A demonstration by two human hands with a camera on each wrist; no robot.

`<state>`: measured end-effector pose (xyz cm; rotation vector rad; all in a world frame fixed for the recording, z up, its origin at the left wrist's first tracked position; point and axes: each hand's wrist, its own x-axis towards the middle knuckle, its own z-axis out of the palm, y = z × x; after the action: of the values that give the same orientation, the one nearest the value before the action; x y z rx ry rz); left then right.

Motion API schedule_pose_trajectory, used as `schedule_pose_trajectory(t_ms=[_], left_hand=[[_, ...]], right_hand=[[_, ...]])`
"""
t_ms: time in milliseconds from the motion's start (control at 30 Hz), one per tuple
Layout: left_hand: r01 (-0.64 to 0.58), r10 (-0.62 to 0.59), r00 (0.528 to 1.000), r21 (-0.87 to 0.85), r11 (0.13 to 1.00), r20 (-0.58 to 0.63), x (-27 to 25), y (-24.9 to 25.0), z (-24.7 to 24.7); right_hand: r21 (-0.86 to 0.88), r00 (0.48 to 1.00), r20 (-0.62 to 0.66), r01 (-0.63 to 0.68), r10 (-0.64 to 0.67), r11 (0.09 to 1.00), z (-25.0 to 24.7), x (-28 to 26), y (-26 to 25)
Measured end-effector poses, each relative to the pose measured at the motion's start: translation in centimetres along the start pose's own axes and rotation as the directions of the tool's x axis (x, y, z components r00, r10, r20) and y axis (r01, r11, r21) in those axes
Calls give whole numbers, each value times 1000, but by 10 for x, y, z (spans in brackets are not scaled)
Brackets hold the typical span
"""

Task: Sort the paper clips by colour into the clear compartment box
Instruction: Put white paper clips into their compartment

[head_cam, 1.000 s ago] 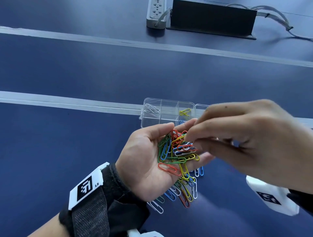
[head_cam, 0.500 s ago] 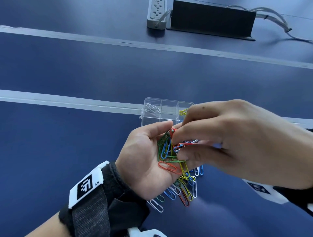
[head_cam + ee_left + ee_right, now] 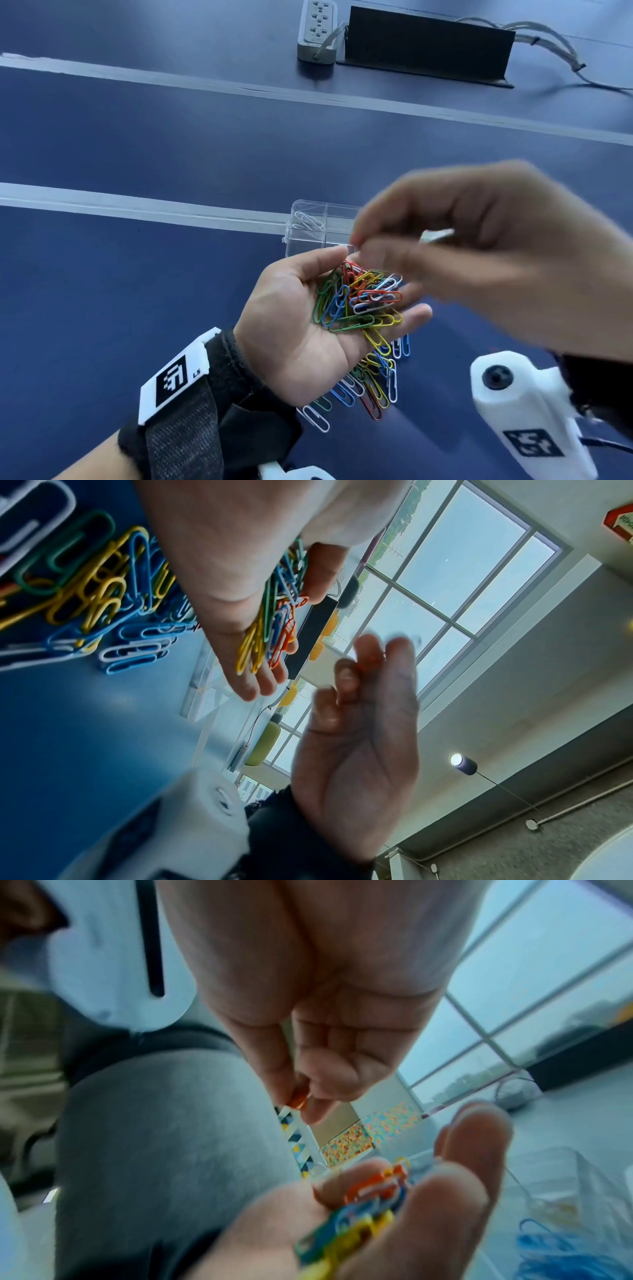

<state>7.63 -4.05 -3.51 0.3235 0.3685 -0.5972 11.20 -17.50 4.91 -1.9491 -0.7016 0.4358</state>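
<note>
My left hand lies palm up above the blue table, cupping a heap of mixed-colour paper clips. More clips lie on the table under it. My right hand, blurred, hovers just above the left fingers and pinches one orange clip between thumb and fingertips. The orange clip also shows in the left wrist view. Behind the hands sits the clear compartment box, with white clips in its far-left cell. My right hand hides the box's right half. The right wrist view shows blue clips in a cell.
A power strip, a black bar and cables lie at the far edge. Two pale strips cross the blue table. The white wrist camera hangs below my right wrist.
My right hand has drawn out of the heap in the left palm with an orange clip and risen toward the box. The left hand has stayed in place.
</note>
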Motion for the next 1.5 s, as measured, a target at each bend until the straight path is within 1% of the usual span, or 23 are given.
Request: schedule_pose_trajectory(t_ms=[100,167,233,267,300,333,367,400,433,500,667,800,867,900,933,1000,1033,1133,1267,1333,1400,1467,1500], left_hand=[[46,-47,998,39,998,32,0,1,-4],[55,-58,997,61,997,56,0,1,-4],[61,-65,994,56,997,85,0,1,-3],[61,-66,994,49,997,92,0,1,-3],[57,-61,994,44,997,94,1,1,-4],[57,-60,993,31,998,98,1,1,-5],[57,-57,993,4,998,105,1,1,-6],[58,-55,992,-23,998,111,1,1,-6],[57,-51,992,-47,997,113,1,0,-6],[57,-49,993,-68,996,110,1,0,-5],[30,-29,996,-1,1000,83,2,0,-4],[40,-37,995,-33,999,95,2,0,-5],[42,-40,995,-14,999,88,2,-1,-6],[39,-39,996,7,999,77,2,-1,-5],[37,-39,997,24,999,69,2,-1,-5],[40,-43,997,49,998,58,2,-1,-4],[45,-48,998,60,997,50,2,-1,-3],[56,-60,997,80,995,42,2,-1,-3],[67,-72,995,72,995,69,2,-2,-3],[71,-76,995,77,995,72,2,-2,-3],[67,-74,995,98,993,73,2,-3,-3],[63,-71,995,108,992,71,1,-3,-1],[69,-77,994,112,991,74,1,-3,-1]], right_hand=[[344,977,-36,-184,209,921,-21,6,6],[504,931,51,-337,362,795,-30,8,13],[591,894,144,-421,424,688,-33,7,13],[564,896,148,-424,419,708,-33,5,14],[460,914,119,-397,388,794,-33,2,15],[276,937,85,-350,340,895,-31,0,15],[43,959,72,-278,275,960,-27,-2,14],[-174,972,83,-203,220,964,-24,-4,14],[-322,973,112,-158,203,933,-22,-5,15],[-434,965,129,-153,229,888,-18,-6,14],[-479,963,160,-116,216,870,-13,-6,16],[-399,955,212,-111,209,910,-17,-11,12],[-256,953,211,-161,218,953,-18,-10,10],[-133,950,193,-221,244,966,-20,-9,10],[19,937,183,-305,297,952,-22,-7,11],[275,907,191,-416,375,867,-22,-1,14],[330,902,185,-430,390,840,-22,1,17],[360,899,179,-438,399,824,-21,8,20],[357,890,187,-455,415,816,-20,16,20],[302,888,196,-459,416,836,-16,18,18],[128,890,203,-437,408,890,-10,18,16],[-177,913,188,-332,363,926,-4,17,16],[-307,929,168,-269,330,913,-1,17,16]])
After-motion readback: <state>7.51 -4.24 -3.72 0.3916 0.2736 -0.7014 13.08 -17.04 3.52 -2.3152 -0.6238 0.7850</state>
